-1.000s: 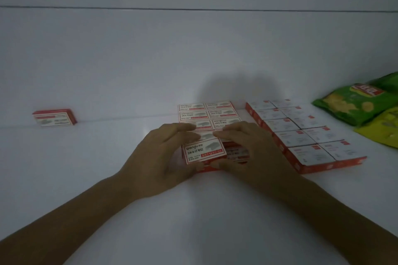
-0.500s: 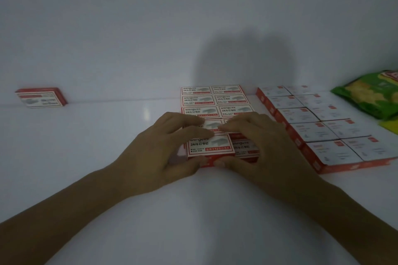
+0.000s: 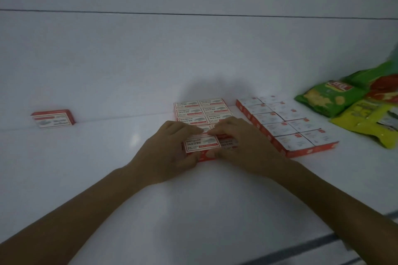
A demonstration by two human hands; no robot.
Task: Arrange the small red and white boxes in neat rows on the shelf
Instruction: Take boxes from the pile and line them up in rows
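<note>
Several small red and white boxes lie in a two-column block [image 3: 202, 112] at the middle of the white shelf [image 3: 107, 178]. My left hand [image 3: 165, 155] grips the nearest left box [image 3: 202, 145], fingers over its far edge and thumb at its front. My right hand [image 3: 243, 146] grips the nearest right box [image 3: 229, 143], which it mostly hides. A second block of red and white boxes [image 3: 284, 127] lies to the right in two columns. One lone box [image 3: 53, 118] lies against the back wall at far left.
Green and yellow snack bags [image 3: 353, 109] lie at the right end of the shelf. The white back wall [image 3: 193, 60] rises just behind the boxes. The shelf's front edge shows at lower right.
Both hands stay on the two nearest boxes of the middle block. The view has tilted, so the scene shifts in frame; the boxes look unmoved.
</note>
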